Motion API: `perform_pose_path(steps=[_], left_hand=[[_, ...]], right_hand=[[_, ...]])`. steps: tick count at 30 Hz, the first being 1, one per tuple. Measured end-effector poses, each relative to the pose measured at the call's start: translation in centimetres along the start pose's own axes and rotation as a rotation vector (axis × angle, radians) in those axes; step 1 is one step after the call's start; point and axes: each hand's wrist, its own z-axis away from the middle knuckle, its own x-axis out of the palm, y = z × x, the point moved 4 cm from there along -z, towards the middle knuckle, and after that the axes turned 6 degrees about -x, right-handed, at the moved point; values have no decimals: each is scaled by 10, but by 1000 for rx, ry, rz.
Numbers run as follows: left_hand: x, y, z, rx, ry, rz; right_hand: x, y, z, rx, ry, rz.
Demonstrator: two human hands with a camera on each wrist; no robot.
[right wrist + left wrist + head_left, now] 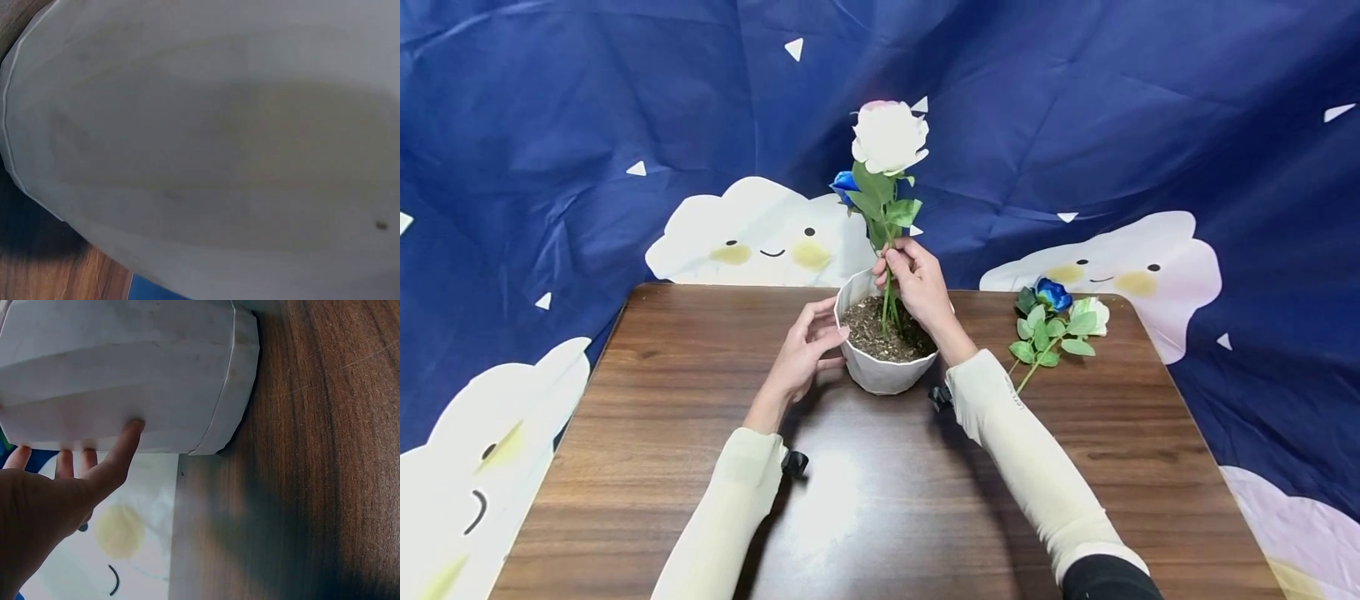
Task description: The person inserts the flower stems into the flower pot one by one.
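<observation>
Right now, your right hand [917, 282] pinches the rose stems [886, 305] standing in the soil [863, 325], while your left hand [803, 357], fingers spread, merely touches the white pot [886, 375], so pushing sideways could tilt the top-heavy white rose [890, 138].

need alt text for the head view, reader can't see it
A person's right-hand grip pinches a stem below a white rose, over a white pot of soil, while the left-hand grip touches the pot's side. A blue rose shows behind; a blue flower and white flower lie at right on the wooden table.
</observation>
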Motion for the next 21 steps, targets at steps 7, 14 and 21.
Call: perform_pose_path(steps=[7,14,21], left_hand=[[0,-1,2,3,2,-2],[0,-3,2,-7,-7,1],[-1,0,0,10,-3,-12]], right_hand=[[-3,3,0,1,-26,-55],[-13,2,2,-20,25,26],[-29,-6,4,-86,173,33]])
